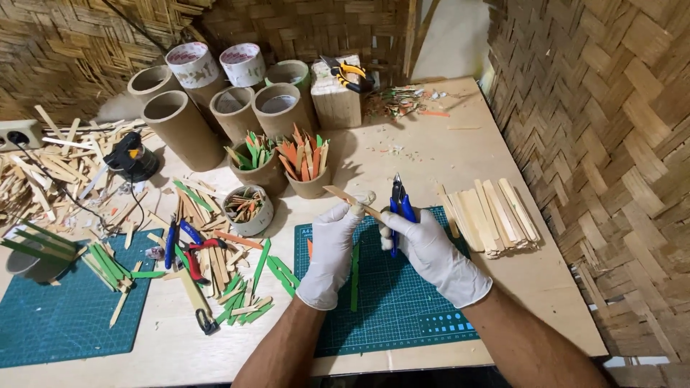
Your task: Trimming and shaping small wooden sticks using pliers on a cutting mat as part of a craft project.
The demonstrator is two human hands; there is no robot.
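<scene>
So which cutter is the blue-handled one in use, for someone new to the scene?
Find the green cutting mat under both gloved hands. The right hand above it holds the blue-handled cutter upright beside a plain wooden stick. The other cutters lie flat further left.

At eleven o'clock on my bench I see two cardboard tubes with printed labels: the left labelled tube [192, 66] wrapped in white with red and green print, and the right labelled tube [243, 63] just beside it, white with red. No screens or signs.
</scene>
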